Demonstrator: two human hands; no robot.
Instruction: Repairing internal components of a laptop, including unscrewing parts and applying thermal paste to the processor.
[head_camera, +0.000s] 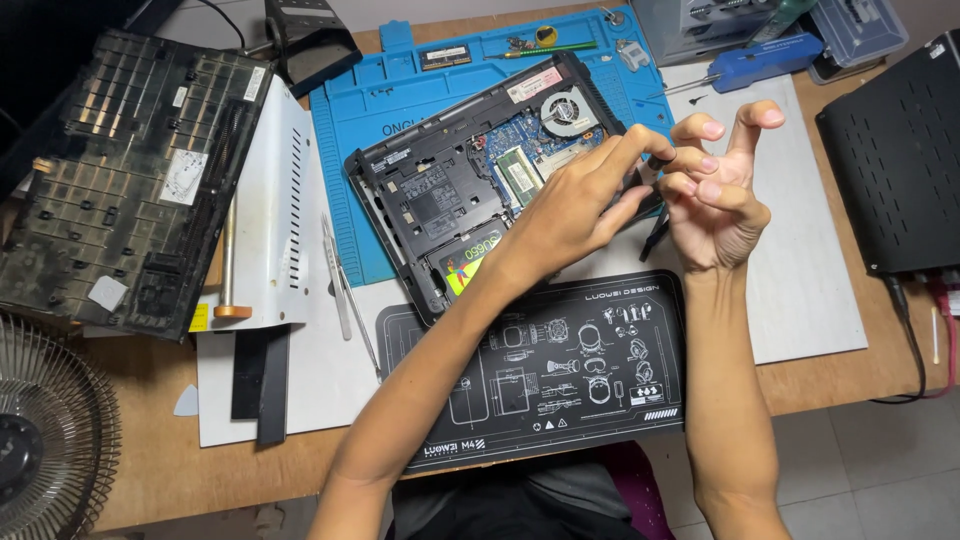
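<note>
Opened laptop (470, 190) lies on the blue mat (400, 90), centre-far. Left hand (580, 205) pinches at its right edge; whether it holds anything cannot be told. Right hand (715, 190) hovers just beside, fingers spread and empty; a pink rectangular label (533, 84) marks the laptop's far edge.

Even, bright overhead light — soft shadows, sharp focus.

Opened laptop (470, 190) on blue mat (400, 90), left hand (575, 205) over its right edge, fingertips meeting right hand (715, 195), fingers splayed
</note>
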